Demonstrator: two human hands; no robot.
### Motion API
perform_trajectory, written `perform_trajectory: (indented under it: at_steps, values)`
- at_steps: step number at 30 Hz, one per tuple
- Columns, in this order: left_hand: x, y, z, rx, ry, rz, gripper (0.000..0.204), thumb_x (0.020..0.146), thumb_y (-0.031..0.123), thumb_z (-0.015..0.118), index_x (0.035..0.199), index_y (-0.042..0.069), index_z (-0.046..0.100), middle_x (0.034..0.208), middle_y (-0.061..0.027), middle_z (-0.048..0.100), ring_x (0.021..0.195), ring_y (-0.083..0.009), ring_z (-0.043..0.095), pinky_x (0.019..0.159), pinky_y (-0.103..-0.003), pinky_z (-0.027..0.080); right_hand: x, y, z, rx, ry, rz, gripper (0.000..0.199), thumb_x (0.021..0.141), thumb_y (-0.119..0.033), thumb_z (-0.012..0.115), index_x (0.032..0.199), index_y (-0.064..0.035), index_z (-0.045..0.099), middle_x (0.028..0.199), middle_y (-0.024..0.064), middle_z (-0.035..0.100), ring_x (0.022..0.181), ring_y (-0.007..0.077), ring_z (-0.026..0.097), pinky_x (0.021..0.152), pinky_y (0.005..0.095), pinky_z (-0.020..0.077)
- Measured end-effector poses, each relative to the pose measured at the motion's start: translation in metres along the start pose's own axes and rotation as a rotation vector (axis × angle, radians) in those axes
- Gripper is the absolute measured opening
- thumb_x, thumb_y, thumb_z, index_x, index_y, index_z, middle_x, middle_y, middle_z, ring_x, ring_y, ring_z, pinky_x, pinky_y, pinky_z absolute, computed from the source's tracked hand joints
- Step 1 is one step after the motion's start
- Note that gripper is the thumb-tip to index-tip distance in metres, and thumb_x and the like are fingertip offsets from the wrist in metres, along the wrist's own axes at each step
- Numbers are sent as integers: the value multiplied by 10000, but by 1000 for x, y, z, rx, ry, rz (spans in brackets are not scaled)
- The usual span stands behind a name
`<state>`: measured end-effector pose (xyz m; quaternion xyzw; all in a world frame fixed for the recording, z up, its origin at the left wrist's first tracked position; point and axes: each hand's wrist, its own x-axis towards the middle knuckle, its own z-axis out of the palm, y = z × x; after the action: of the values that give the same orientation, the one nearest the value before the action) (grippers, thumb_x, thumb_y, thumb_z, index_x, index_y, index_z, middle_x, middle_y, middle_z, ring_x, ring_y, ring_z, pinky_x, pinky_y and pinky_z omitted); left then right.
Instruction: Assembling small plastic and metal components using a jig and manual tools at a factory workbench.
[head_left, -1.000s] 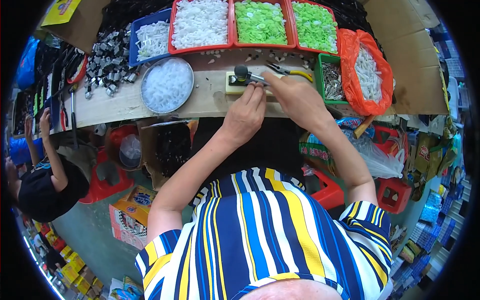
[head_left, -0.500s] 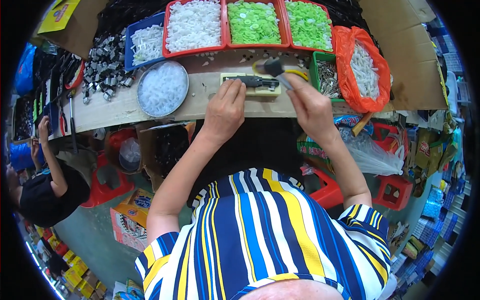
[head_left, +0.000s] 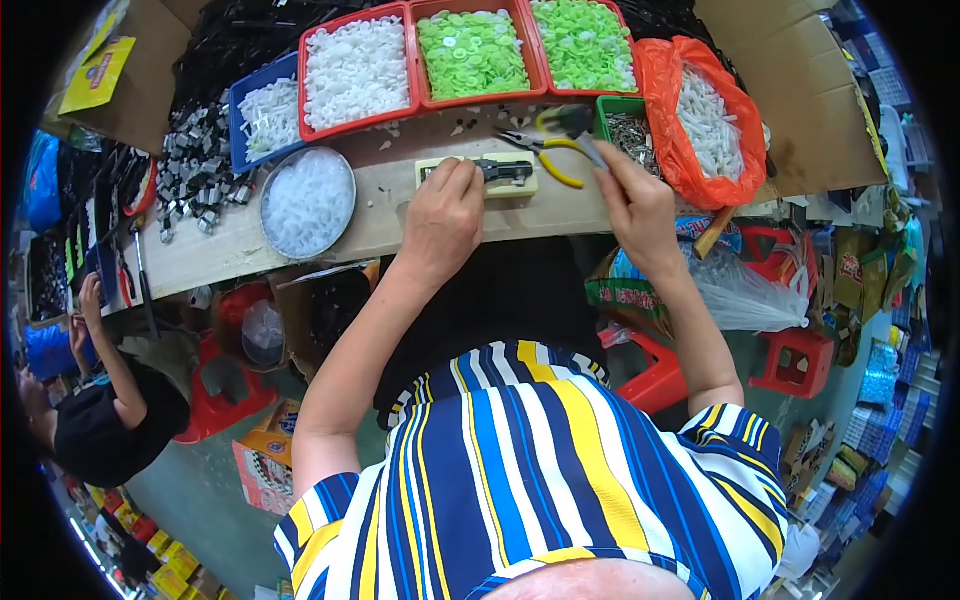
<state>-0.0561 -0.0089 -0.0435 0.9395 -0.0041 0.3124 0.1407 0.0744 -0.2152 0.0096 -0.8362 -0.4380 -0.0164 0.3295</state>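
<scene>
My left hand [head_left: 443,218] is closed, its fingertips pressed together on a dark, elongated part [head_left: 503,171]. That part lies on a small cream block [head_left: 522,188] on the bench. Gripped in my right hand [head_left: 642,208] is a hammer [head_left: 576,122], its dark head slightly blurred and raised to the right of the block, not touching it. Pliers with yellow handles [head_left: 563,172] lie under and beside the hammer. The underside of the dark part and its left end are hidden by my left fingers.
A round metal tray [head_left: 351,196] of translucent pieces sits left of the block. Behind stand a blue tray [head_left: 236,120] and red trays [head_left: 412,60] of white and green pieces. At right are a green tray [head_left: 603,122] of metal pins and an orange bag [head_left: 655,120]. Another person [head_left: 115,420] works at far left.
The hammer has moved right, away from the block, uncovering more of the pliers. My left hand stays on the dark part. The whole view has shifted and tilted a little.
</scene>
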Motion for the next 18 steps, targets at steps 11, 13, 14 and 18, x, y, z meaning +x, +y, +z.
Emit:
perform_trajectory:
  at_steps: [11,13,14,18]
  values:
    - [3,0,-2,-44,-5,-25,154,788,0,671,926,-69,667,968,-150,625,929,-302,623,802,-384,530,28,35,-19,-201,234,2,267,933,-124,603,1174,-8,623,895,227,650,812,404,652,696,493,506]
    - [5,1,-3,-55,6,-25,145,778,1,655,906,-66,663,949,-143,618,918,-296,620,788,-381,531,48,55,-25,-284,234,32,257,929,-117,603,1165,-20,630,917,220,630,834,402,641,713,491,503]
    - [6,2,-3,-78,-1,-45,159,782,3,661,929,-58,662,957,-145,620,927,-300,616,797,-385,526,54,71,-25,-338,229,22,258,926,-115,605,1168,-30,630,915,210,621,843,400,636,722,490,503]
    - [14,4,-5,-121,-5,-80,224,800,20,680,1014,-38,648,1001,-155,621,968,-318,599,839,-407,506,63,102,-19,-455,195,29,271,899,-114,629,1164,-59,639,939,165,610,888,367,623,739,469,507]
